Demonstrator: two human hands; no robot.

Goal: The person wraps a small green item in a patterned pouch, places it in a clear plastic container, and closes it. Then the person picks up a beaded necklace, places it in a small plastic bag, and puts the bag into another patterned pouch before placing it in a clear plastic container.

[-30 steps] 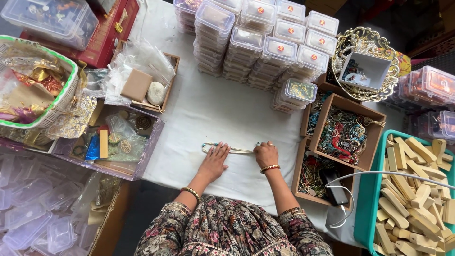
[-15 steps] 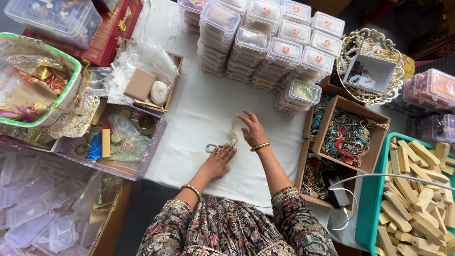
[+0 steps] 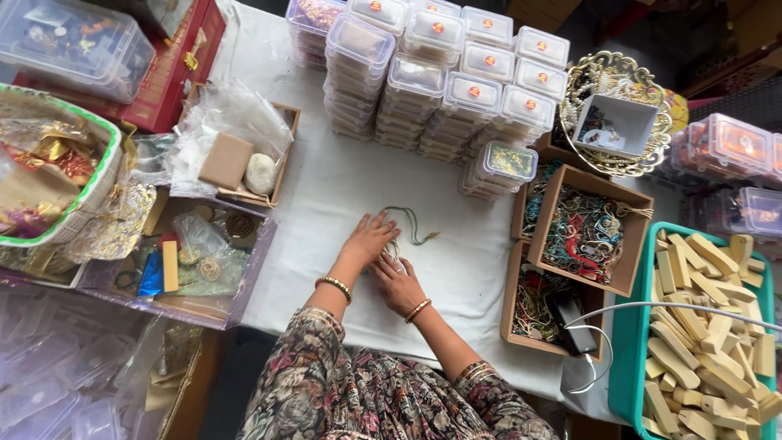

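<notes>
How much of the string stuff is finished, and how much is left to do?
Done, it seems: many lidded clear boxes stand stacked. In hand: the left hand and right hand press a dark thread loop on the white cloth. Left: cardboard boxes beside them hold heaps of loose coloured threads, so plenty probably remains.

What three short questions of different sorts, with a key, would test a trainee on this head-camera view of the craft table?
1. True or false: both hands rest on the white cloth.
2. Which lies at the left hand fingers: A) wooden block, B) looped cord, C) plastic lid?
3. What fills the teal crate on the right?

Key: 1 true. 2 B. 3 Pale wooden blocks. The right hand lies just beside the left.
</notes>
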